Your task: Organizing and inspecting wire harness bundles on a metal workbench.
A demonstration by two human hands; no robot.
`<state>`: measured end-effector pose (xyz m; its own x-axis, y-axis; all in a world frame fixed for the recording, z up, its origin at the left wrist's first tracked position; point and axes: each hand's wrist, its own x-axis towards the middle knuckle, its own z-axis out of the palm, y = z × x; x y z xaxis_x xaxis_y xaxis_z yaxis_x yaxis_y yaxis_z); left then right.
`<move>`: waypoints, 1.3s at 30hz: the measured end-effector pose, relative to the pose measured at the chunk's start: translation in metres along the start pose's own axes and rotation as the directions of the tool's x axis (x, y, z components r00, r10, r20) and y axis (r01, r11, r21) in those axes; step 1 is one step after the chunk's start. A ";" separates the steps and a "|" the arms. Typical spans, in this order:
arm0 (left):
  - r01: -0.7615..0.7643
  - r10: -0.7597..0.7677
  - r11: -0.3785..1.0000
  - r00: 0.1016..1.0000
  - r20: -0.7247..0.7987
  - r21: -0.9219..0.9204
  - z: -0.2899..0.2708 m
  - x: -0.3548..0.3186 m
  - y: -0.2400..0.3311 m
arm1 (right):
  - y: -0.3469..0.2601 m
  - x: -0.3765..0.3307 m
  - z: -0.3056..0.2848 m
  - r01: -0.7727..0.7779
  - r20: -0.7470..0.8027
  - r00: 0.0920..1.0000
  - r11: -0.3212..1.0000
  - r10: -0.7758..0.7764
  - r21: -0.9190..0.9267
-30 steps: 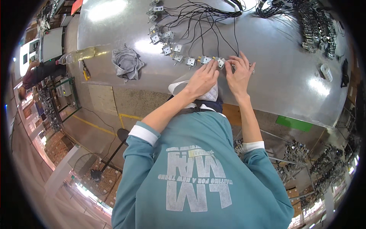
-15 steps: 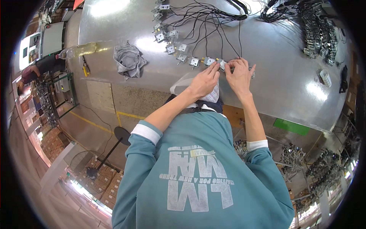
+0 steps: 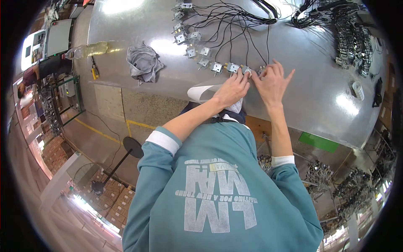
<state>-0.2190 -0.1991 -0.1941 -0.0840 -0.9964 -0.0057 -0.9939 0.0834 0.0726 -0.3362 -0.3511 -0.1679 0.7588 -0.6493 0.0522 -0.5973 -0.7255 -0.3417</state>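
Note:
Small square silvery metal parts point(image 3: 216, 67), with black wires attached, lie in a curved row on the metal table point(image 3: 302, 92). At the near end of the row, my left hand point(image 3: 232, 90) has its fingers closed on one metal part point(image 3: 247, 70), mostly covered by the fingertips. My right hand point(image 3: 270, 86) is just to the right, thumb and forefinger drawn together and the other fingers raised. Beside those fingertips another metal part point(image 3: 260, 70) partly shows. Whatever the right fingertips pinch is hidden.
Black cables point(image 3: 252, 19) run from the parts to a bundle farther back. Left on the table are a grey cloth point(image 3: 143, 63), a yellow-handled tool point(image 3: 95, 69) and a clear bottle point(image 3: 90, 49). Wired parts are piled point(image 3: 357, 46) far right, behind a white roll point(image 3: 357, 90). Another person point(image 3: 31, 80) is far left.
My right hand has moved slightly right, away from the left fingertips, uncovering a metal part between them. My left hand has shifted slightly right and down, staying at its part.

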 end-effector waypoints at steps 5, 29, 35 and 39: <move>0.027 -0.026 0.996 1.000 0.001 -0.079 0.003 0.001 0.001 | 0.004 0.009 -0.009 0.035 -0.138 0.990 0.971 -0.002 0.237; 0.304 -0.355 0.834 0.935 -0.026 -0.461 0.012 -0.036 -0.016 | -0.014 0.034 0.050 0.004 0.252 0.965 0.962 -0.075 0.272; 0.285 -0.324 0.865 0.946 -0.025 -0.413 0.009 -0.036 -0.017 | -0.012 0.030 0.052 0.054 0.179 0.978 0.964 -0.103 0.262; 0.288 -0.319 0.871 0.948 -0.013 -0.397 0.011 -0.035 -0.017 | -0.014 0.031 0.054 0.092 0.069 0.991 0.953 -0.117 0.290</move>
<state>-0.1995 -0.1651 -0.2057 0.2382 -0.9711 -0.0161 -0.8616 -0.2190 0.4579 -0.2904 -0.3491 -0.2125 0.8395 -0.5427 0.0264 -0.4239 -0.6845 -0.5931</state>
